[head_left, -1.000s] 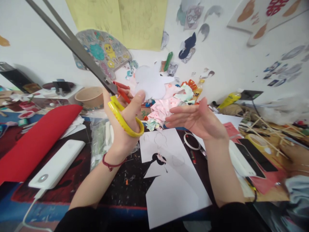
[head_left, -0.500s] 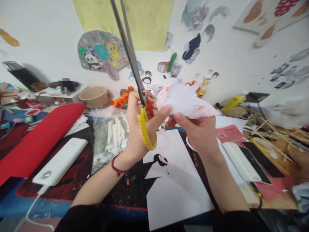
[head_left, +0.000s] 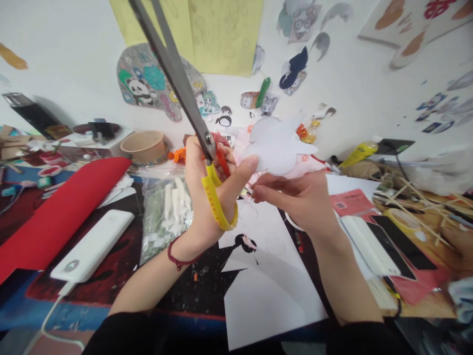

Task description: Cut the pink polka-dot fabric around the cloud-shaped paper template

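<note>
Above the table (head_left: 18, 309), left hand (head_left: 202, 204), scissors (head_left: 189, 101) hooked on it, pinches the white paper cutout (head_left: 275, 148) at its left edge, right tip free; right hand (head_left: 310, 202) curls below, its grip I cannot tell

QR-like code (head_left: 340, 205) on red pkt (head_left: 354, 199), red wall char. (head_left: 437, 8) cropped

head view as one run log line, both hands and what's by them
left hand: holds scissors, at white cutout edge | right hand: at pink paper behind cutout | below: white sheet
</note>
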Demonstrator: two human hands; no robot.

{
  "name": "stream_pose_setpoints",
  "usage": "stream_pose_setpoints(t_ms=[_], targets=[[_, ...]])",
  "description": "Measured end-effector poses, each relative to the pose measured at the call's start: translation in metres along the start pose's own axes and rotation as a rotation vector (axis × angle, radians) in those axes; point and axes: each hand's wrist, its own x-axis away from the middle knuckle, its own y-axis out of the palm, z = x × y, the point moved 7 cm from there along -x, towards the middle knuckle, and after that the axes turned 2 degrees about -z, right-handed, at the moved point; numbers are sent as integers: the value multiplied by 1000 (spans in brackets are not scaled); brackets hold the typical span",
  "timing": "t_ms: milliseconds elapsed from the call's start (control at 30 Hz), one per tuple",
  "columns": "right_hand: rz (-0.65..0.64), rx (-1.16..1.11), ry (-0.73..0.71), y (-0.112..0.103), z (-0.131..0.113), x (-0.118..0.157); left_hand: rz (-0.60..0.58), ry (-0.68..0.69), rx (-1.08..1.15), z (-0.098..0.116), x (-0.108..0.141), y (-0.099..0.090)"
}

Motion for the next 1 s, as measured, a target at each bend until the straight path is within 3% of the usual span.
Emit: stream_pose_setpoints(t_ms=[67,167,333,467,667,1000], targets=[[7,-14,2,-1,2,0,26,19,8,2,0,-2],[121,-84,-62,-7,-2,0,34,19,14,2,1,0],[232,-25,-66,-10,-6,3,25,-6,55,-3,4,5],[219,-1,-65,-13,-7,4,23,-56,72,-5,5,6],[196,25,-80,-15,-15,3,17,-22,42,-5,7,5],[190,44,-54,-20,-18,5,-37,-124,66,-3,7,6]])
